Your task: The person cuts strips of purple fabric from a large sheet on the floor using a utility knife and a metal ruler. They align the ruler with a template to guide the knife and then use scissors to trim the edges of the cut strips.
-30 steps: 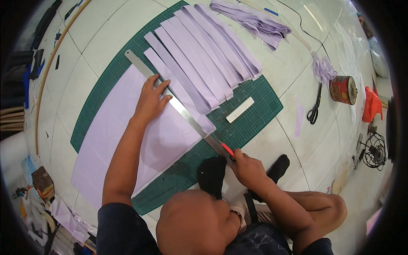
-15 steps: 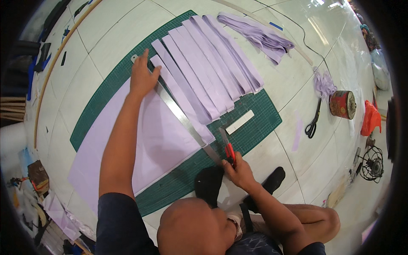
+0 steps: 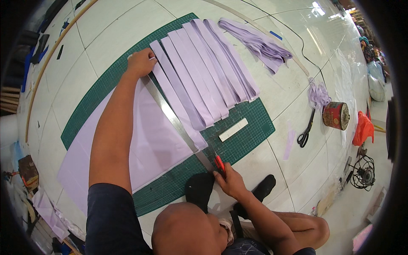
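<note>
My left hand point(image 3: 141, 64) is at the far end of the long metal ruler point(image 3: 166, 109), fingers curled and closed at the end of a lilac fabric strip point(image 3: 178, 108); the exact hold is partly hidden. My right hand point(image 3: 231, 182) grips a red utility knife point(image 3: 219, 162), its blade pointing away from me, beside the ruler's near end. The ruler lies slantwise between the cut strip and a wide sheet of lilac fabric point(image 3: 155, 136). Several folded lilac strips point(image 3: 216, 63) lie side by side on the green cutting mat point(image 3: 250, 123).
A white bar point(image 3: 233, 130) lies on the mat. To the right are a lilac fabric bundle point(image 3: 259, 42), black scissors point(image 3: 305, 134), a red tin point(image 3: 335, 115) and a red plastic bag point(image 3: 363, 128). My socked feet point(image 3: 199, 187) are by the mat's near edge. A long rod point(image 3: 42, 76) curves along the left.
My left hand's fingers, spread over the ruler's far end before, have curled closed by the strip's end. My right hand has tilted the knife nearer the ruler. The whole view has shifted slightly.
</note>
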Tool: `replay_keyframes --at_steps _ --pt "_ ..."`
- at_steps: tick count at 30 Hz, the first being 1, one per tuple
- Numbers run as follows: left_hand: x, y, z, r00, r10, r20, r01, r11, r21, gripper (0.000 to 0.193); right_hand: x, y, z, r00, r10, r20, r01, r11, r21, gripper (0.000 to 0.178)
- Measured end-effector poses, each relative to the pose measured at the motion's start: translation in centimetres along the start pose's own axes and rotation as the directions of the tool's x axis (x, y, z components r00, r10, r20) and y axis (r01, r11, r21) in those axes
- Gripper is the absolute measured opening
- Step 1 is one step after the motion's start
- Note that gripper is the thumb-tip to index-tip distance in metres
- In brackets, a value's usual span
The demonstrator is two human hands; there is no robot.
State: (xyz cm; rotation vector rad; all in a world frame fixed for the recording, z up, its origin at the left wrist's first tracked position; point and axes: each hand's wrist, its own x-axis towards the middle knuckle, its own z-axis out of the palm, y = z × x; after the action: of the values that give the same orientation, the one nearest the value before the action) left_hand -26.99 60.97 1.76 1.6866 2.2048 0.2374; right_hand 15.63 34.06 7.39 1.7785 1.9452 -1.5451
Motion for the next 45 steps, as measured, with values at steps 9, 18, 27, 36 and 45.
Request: replay_keyframes --at_steps 9,18,27,36,45 --pt "-0.5 -1.0 -0.8 0.982 -0.123 -0.143 0.063 0.929 -0.365 0.028 0.4 -2.3 2.1 0.976 -0.215 0.025 0.215 0.954 -0.211 0.033" --pt "0.8 -1.7 -1.3 0.963 -0.144 -0.230 0.047 0.924 -0.379 0.027 3.0 -2.9 1.9 0.992 -0.106 -0.073 0.086 0.967 -0.240 0.033" --pt "1.2 -1.9 -0.4 0.922 -0.089 -0.376 -0.005 0.971 -0.240 0.032 1.7 0.3 -0.2 0.993 -0.105 -0.050 0.096 0.983 -0.159 0.037" --pt "-6.3 -0.2 0.6 0.895 -0.006 -0.446 -0.104 0.970 -0.221 0.027 3.4 2.8 -6.9 0.980 -0.195 0.043 0.199 0.948 -0.247 0.041" --pt "-26.8 9.0 6.9 0.991 0.082 -0.107 -0.099 0.981 -0.165 0.036 2.1 -1.3 -25.6 0.882 -0.470 -0.023 0.396 0.768 -0.504 0.026"
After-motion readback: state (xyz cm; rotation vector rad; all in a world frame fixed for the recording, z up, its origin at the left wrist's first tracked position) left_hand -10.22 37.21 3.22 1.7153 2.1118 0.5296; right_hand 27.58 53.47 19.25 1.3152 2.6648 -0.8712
